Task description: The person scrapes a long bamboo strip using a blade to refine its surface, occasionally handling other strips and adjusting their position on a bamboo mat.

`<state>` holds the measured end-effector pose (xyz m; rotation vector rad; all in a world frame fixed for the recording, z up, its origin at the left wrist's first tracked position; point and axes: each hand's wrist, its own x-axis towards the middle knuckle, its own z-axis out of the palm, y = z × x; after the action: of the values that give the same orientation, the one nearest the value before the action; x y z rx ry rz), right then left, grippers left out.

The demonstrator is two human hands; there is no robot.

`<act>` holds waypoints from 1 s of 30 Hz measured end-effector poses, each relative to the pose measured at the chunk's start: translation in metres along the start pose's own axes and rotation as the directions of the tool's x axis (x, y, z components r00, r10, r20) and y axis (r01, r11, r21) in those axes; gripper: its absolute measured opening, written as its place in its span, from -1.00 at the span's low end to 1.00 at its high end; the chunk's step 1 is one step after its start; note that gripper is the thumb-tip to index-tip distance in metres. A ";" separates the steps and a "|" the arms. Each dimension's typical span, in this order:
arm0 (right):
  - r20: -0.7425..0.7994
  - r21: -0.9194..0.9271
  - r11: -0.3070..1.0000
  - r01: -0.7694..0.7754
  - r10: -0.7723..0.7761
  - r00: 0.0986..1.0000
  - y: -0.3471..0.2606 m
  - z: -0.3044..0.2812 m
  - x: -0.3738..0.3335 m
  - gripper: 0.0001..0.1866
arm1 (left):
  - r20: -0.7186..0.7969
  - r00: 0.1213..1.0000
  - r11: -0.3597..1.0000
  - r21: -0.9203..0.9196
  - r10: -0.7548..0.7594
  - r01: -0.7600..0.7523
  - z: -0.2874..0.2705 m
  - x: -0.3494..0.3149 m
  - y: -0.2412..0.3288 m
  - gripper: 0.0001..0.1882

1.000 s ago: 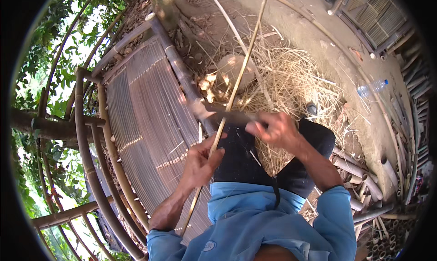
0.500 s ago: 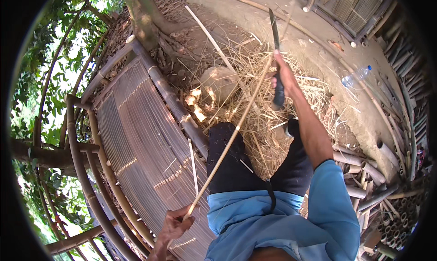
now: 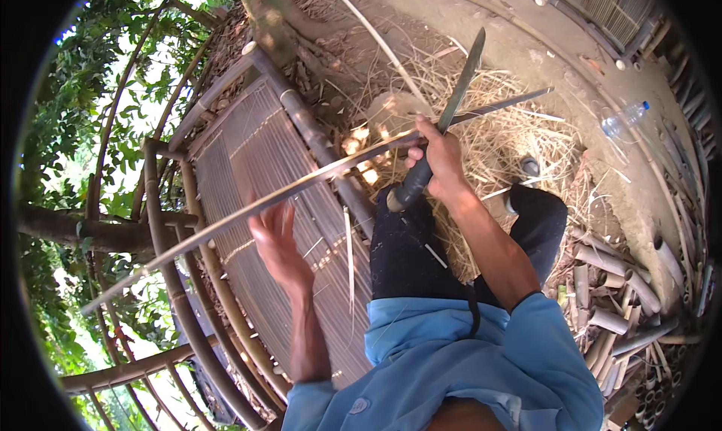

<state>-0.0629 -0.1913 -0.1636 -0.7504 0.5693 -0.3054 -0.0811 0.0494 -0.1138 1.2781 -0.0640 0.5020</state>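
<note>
My right hand (image 3: pixel 444 160) is closed round the black handle of a machete (image 3: pixel 463 79), whose dark blade points up and away. A long bamboo strip (image 3: pixel 301 181) passes at that same hand, where the thumb and fingers seem to steady it against the knife. The strip slants from the far right down to the left, past the bench rail. Below its middle, my left hand (image 3: pixel 280 243) is open, fingers stretched and slightly smeared by motion. Whether those fingertips touch the strip I cannot tell.
A slatted bamboo bench (image 3: pixel 263 141) with a curved railing (image 3: pixel 169 258) lies on my left. Shavings (image 3: pixel 496 130) cover the ground around a round block (image 3: pixel 395 111). A plastic bottle (image 3: pixel 624 121) lies at the right, above cut bamboo pieces (image 3: pixel 609 280).
My left hand has let go of the strip's near end and moved up and forward. The strip has swung flatter, its near end now far left. My right hand and the machete have come closer.
</note>
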 end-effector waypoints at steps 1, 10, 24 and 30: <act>0.082 -0.010 0.999 -0.038 0.039 0.996 0.006 0.007 -0.011 -0.73 | -0.111 0.988 0.955 -0.288 -0.106 0.070 0.014 0.013 0.005 -0.55; 0.684 -0.592 0.135 0.795 -0.439 0.583 0.002 -0.047 -0.087 -0.69 | -0.064 0.848 0.741 -0.456 0.526 -0.493 -0.019 0.075 0.154 -0.59; 0.614 -0.744 0.255 0.618 -0.105 0.782 0.010 -0.057 -0.095 -0.56 | 0.119 0.747 0.737 -0.321 0.654 -0.594 0.054 0.001 0.116 -0.53; 0.549 -0.799 0.083 0.595 -0.304 0.779 0.008 -0.066 -0.099 -0.57 | 0.074 0.741 0.730 -0.262 0.668 -0.632 0.063 -0.015 0.108 -0.49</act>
<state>-0.1808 -0.1778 -0.1710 -2.2501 0.1724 -0.4300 -0.1231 0.0073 -0.0022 1.0473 -0.7203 0.9680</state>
